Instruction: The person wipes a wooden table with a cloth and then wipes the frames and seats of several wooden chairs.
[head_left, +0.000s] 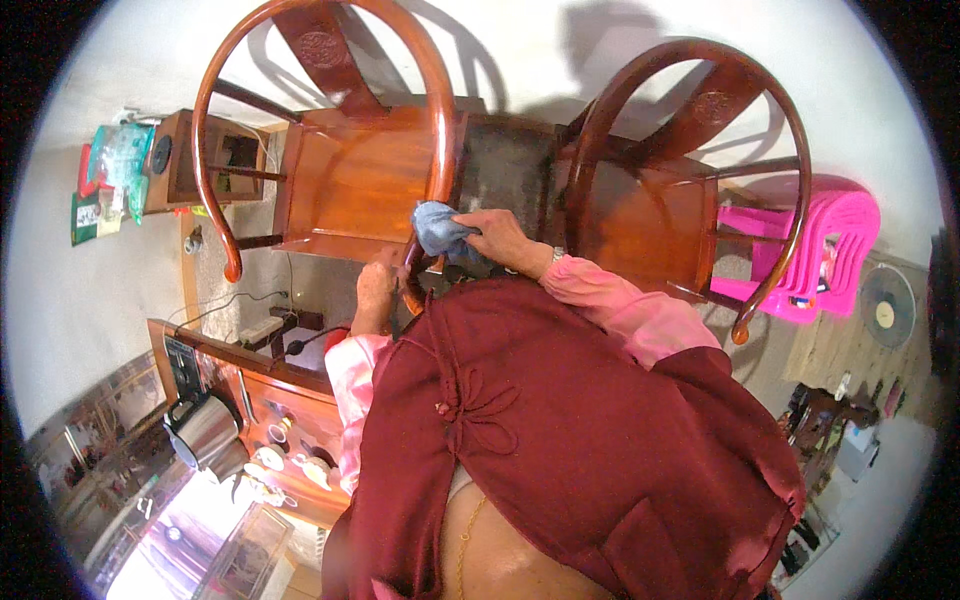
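My right hand (496, 238) grips a bunched blue cloth (438, 229). The cloth lies against the curved armrest (442, 142) of a glossy reddish-brown wooden armchair (352, 176). Close beside the front end of that same armrest is my left hand (377, 289); its fingers are blurred, so their hold on the wood cannot be made out. The chair has a round carved motif on its back splat (319, 49). Part of the armrest's lower end is hidden by the hands and the dark red garment (570, 420).
A matching armchair (637, 217) stands to the right, with a dark-topped side table (502, 165) between. Stacked pink plastic chairs (840, 232) and a fan (887, 306) are farther right. At lower left, a wooden tea table (300, 390) bears a steel kettle (206, 435) and cups.
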